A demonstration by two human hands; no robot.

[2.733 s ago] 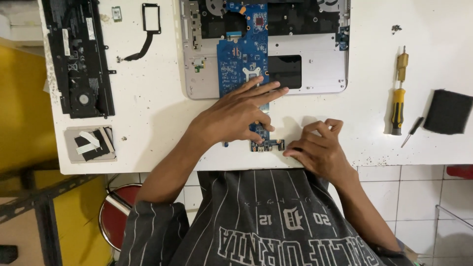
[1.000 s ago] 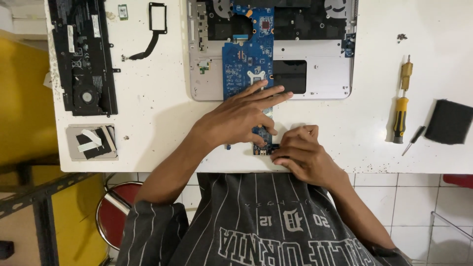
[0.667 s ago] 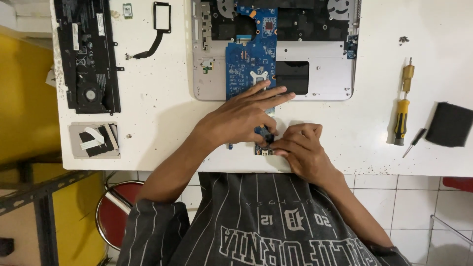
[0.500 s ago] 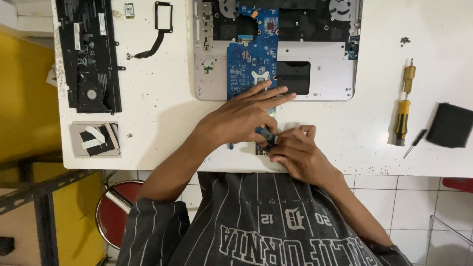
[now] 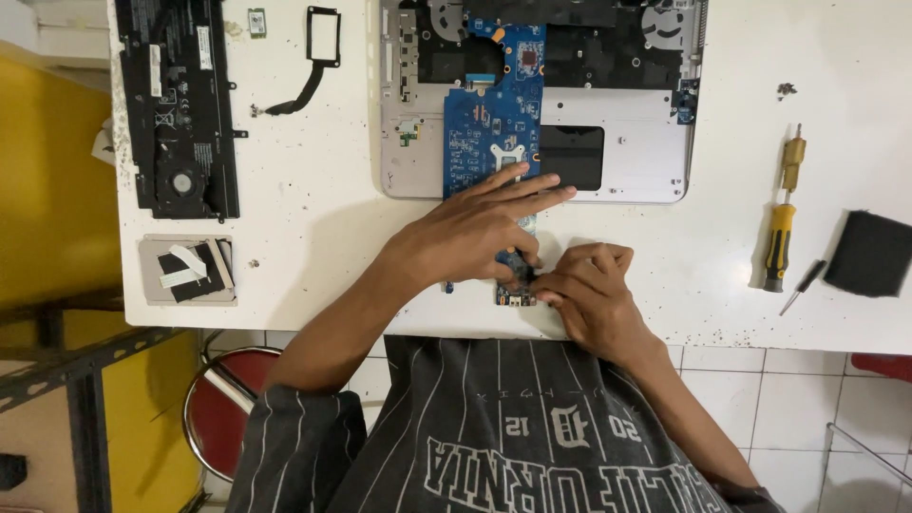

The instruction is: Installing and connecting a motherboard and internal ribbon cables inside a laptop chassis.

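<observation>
Basically L hand [image 5: 475, 233] flat, pinning blue circuit board [image 5: 494, 142] on table [image 5: 313, 256] — R hand [image 5: 584, 290] pinching board's near-edge connector [image 5: 516, 281]; keep pull straight, gentle.

A blue circuit board [image 5: 494, 133] lies lengthwise over an opened silver laptop base [image 5: 627, 142] on the white table [image 5: 313, 256], its near end reaching past the base toward the table edge. The left hand [image 5: 475, 233] lies flat on the board's near part, fingers spread toward the base. The right hand [image 5: 584, 294] pinches at the board's near end, fingertips touching it. To the left lie a black battery panel [image 5: 176, 104] and a small flat drive [image 5: 187, 269]. To the right lie a yellow-handled screwdriver [image 5: 784, 223], a smaller screwdriver [image 5: 803, 285] and a black pad [image 5: 869, 252].
</observation>
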